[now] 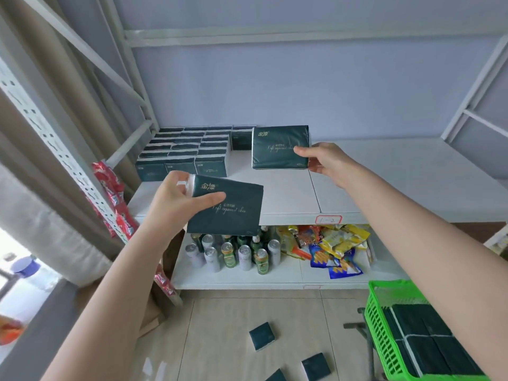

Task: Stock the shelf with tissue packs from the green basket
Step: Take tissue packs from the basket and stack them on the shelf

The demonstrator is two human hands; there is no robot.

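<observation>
— What are the hands doing?
— Left hand (176,202) pinches a dark green pack (233,207), long axis tilted down to the right. Right hand (327,160) grips a second pack (277,147) by its right edge, face toward us, level above the shelf (384,182).
— And the rest?
— Stacked rows (187,149) at the shelf's back left; more in the green basket (384,339) at lower right.

Pale lavender-grey walls (330,86) are backing a white metal rack frame (137,86). Beige tiled floor (228,325) is spreading in the near area. At the left, tan curtains (33,149) are hanging and daylight is entering through a window (24,284).
</observation>
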